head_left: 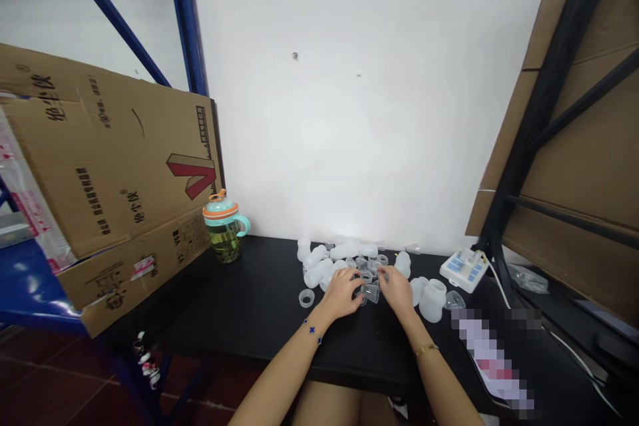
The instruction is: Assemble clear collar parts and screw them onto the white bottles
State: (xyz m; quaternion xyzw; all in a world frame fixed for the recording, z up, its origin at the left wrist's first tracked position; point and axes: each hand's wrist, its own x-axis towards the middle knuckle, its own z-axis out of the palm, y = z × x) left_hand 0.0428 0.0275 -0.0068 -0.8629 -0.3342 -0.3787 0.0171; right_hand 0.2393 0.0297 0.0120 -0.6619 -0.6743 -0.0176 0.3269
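Observation:
My left hand (342, 294) and my right hand (397, 289) sit close together on a black tabletop (249, 319), their fingers curled among small clear plastic pieces. A clear plastic cup-shaped piece (370, 293) lies just between them. Whether either hand grips a piece is hidden by the fingers. Frosted plastic bottles (318, 273) lie in a loose heap just beyond my left hand. A translucent plastic ring (306, 298) rests to its left. A large frosted bottle (432, 300) stands to the right of my right hand.
A drinking bottle with a teal lid (223, 229) stands left of the heap, before a large cardboard carton (110, 160). A white device with blue keys (464, 269) sits at right, near a black metal rack (539, 106). A pixelated object (492, 359) covers the lower right.

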